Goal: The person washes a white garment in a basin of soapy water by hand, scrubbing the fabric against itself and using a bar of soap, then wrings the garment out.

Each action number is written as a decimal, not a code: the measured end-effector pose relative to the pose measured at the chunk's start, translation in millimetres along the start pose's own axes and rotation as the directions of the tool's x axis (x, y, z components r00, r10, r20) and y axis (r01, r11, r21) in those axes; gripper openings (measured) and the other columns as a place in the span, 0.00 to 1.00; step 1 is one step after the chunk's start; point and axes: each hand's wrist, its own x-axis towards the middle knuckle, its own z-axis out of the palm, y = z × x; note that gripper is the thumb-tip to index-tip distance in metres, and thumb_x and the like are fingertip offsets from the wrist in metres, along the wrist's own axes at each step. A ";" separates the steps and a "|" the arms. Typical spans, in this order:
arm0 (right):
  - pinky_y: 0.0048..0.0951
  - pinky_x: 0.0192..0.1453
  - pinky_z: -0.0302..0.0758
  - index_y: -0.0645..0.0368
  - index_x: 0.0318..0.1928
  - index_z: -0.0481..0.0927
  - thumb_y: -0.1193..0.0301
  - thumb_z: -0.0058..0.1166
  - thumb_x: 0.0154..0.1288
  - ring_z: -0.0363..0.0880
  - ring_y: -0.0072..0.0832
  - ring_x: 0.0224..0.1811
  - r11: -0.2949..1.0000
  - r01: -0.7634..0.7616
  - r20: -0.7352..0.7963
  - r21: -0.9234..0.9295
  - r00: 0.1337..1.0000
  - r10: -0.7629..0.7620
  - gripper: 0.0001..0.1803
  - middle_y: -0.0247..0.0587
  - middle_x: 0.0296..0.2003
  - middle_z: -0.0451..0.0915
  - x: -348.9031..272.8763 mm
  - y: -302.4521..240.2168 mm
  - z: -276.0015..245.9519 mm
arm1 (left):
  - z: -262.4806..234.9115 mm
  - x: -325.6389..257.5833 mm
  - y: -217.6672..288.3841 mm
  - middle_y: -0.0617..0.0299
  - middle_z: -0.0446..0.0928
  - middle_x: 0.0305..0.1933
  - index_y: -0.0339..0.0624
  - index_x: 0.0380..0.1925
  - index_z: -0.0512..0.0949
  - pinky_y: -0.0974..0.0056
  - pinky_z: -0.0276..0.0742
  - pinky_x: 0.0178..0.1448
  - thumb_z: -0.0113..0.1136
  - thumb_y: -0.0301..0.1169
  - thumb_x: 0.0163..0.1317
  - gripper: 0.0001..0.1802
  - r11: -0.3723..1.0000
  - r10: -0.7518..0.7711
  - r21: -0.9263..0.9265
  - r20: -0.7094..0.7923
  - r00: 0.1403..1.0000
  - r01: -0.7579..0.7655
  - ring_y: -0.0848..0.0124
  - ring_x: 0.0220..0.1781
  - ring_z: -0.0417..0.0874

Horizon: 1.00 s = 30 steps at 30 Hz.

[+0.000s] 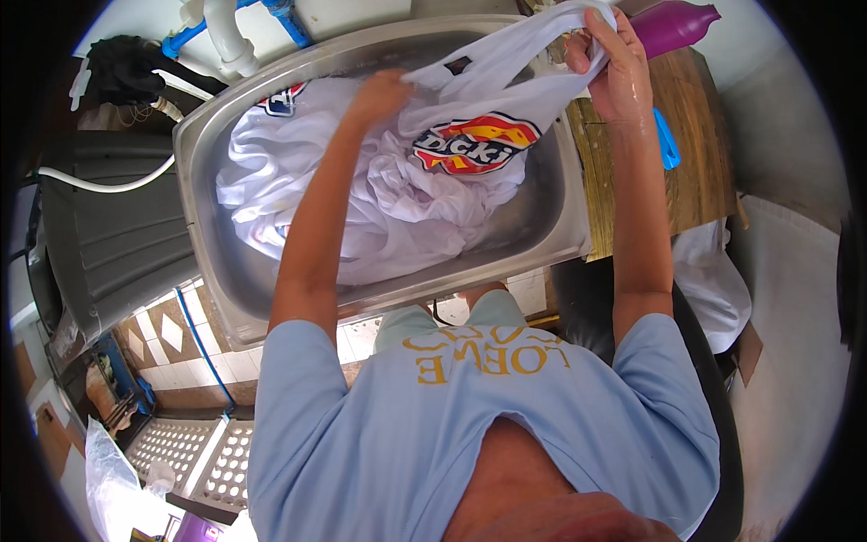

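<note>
A wet white shirt (560, 77) with a red, yellow and dark printed badge on its front is stretched up from a metal sink basin (575, 194). At the upper right, my right hand (621, 68) is closed round a raised band of the shirt, above the basin's right end. My left hand (381, 98) is closed on white cloth over the basin's far middle; its fingertips are partly hidden. Below and to the left, more crumpled white cloth (298, 172) fills the basin, with part of another printed badge at its far left.
Right of the basin is a wooden board (700, 149) with a blue plastic tool (666, 140) on it. A purple bottle (675, 27) lies beyond my right hand. White pipes (226, 36) run behind the basin. A grey plastic bin (117, 221) stands at left.
</note>
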 end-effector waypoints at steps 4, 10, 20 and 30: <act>0.19 0.30 0.73 0.60 0.42 0.72 0.61 0.61 0.55 0.76 0.16 0.26 0.958 -0.148 -0.163 -0.245 0.981 0.110 0.20 0.35 0.24 0.77 -3.8 76.4 -52.8 | -7.9 -10.5 67.5 0.51 0.79 0.35 0.39 0.37 0.76 0.59 0.75 0.43 0.56 0.37 0.55 0.14 0.529 -0.310 -0.842 -0.080 0.947 0.102 0.63 0.35 0.79; 0.44 0.41 0.74 0.60 0.42 0.67 0.64 0.56 0.54 0.79 0.49 0.37 0.427 0.051 0.068 -0.903 0.997 0.023 0.19 0.55 0.34 0.79 -1.5 170.0 0.0 | 34.3 -19.1 72.8 0.46 0.79 0.32 0.40 0.36 0.76 0.52 0.75 0.40 0.53 0.36 0.57 0.13 0.998 -0.048 0.007 -0.404 0.914 0.055 0.49 0.33 0.80; 0.44 0.47 0.74 0.59 0.48 0.67 0.69 0.50 0.57 0.79 0.49 0.42 0.553 0.174 0.224 -0.815 0.974 0.023 0.18 0.54 0.40 0.79 24.8 186.7 10.4 | 25.5 -17.0 49.2 0.46 0.79 0.31 0.40 0.32 0.80 0.55 0.75 0.41 0.58 0.31 0.48 0.11 0.991 0.122 0.095 -0.417 0.901 -0.090 0.49 0.34 0.80; 0.16 0.17 0.61 0.58 0.33 0.78 0.72 0.59 0.55 0.70 0.18 0.15 0.982 -0.187 0.346 0.004 0.922 0.175 0.05 0.33 0.25 0.78 56.0 -27.3 44.5 | -63.1 -64.3 219.6 0.54 0.73 0.46 0.37 0.51 0.66 0.66 0.71 0.51 0.62 0.35 0.54 0.27 0.696 0.161 -0.435 -0.681 0.715 -0.571 0.66 0.46 0.75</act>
